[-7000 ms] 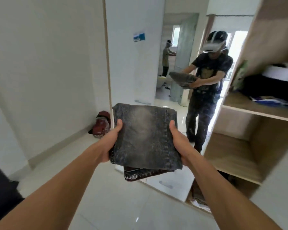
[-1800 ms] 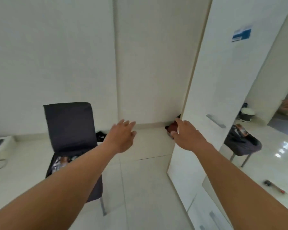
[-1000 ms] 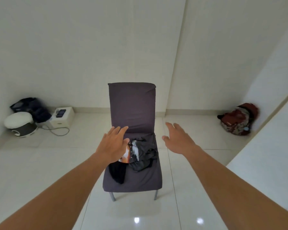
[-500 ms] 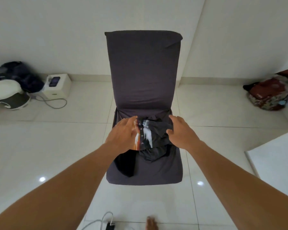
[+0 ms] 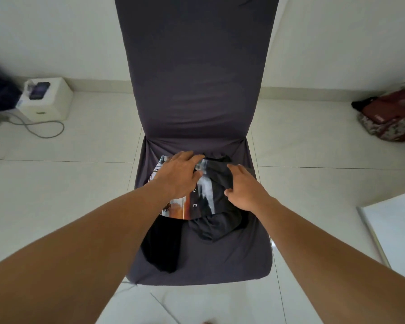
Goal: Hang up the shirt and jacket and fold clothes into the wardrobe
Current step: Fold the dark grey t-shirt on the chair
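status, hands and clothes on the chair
Left hand flat on printed shirt. Right hand on dark garment, grip unclear. Both unfolded on chair seat. Nothing blocking.
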`<state>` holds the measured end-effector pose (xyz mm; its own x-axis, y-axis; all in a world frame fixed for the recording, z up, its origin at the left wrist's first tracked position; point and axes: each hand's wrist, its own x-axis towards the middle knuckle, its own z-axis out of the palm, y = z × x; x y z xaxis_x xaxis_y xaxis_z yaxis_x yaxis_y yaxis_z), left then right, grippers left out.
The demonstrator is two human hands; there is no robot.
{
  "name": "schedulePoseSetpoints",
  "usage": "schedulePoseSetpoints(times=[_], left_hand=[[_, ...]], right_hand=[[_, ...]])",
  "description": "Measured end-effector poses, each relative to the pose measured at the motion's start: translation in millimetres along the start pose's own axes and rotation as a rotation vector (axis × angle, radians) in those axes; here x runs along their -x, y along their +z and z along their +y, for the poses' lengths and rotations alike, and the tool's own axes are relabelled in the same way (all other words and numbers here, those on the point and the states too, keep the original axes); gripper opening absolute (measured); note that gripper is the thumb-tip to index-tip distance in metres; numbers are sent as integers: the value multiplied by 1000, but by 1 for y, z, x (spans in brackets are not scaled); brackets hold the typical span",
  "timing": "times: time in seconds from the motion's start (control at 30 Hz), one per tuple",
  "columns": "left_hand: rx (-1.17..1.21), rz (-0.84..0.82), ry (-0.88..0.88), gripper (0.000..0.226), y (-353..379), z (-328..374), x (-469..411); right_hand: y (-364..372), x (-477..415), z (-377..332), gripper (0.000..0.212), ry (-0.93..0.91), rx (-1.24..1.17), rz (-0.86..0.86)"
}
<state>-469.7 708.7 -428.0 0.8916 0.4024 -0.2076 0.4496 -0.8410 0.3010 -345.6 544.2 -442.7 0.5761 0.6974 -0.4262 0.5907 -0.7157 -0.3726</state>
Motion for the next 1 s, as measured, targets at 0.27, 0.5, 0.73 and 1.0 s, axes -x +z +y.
schedulePoseSetpoints(times=[0.27, 0.5, 0.73, 1.0], left_hand=[[-182, -105, -22, 61, 26, -18, -27], [3, 63, 17, 23, -6, -21, -27], [393, 174, -100, 10, -74, 1, -3], [663, -6, 95, 54, -152, 52, 57]], right_hand=[[31, -27, 5, 72, 77, 52, 73], [-6, -15, -13, 16, 33, -103, 303], [-87, 24, -56, 15, -16, -377, 334], [-179, 80, -124, 22, 95, -1326, 80]])
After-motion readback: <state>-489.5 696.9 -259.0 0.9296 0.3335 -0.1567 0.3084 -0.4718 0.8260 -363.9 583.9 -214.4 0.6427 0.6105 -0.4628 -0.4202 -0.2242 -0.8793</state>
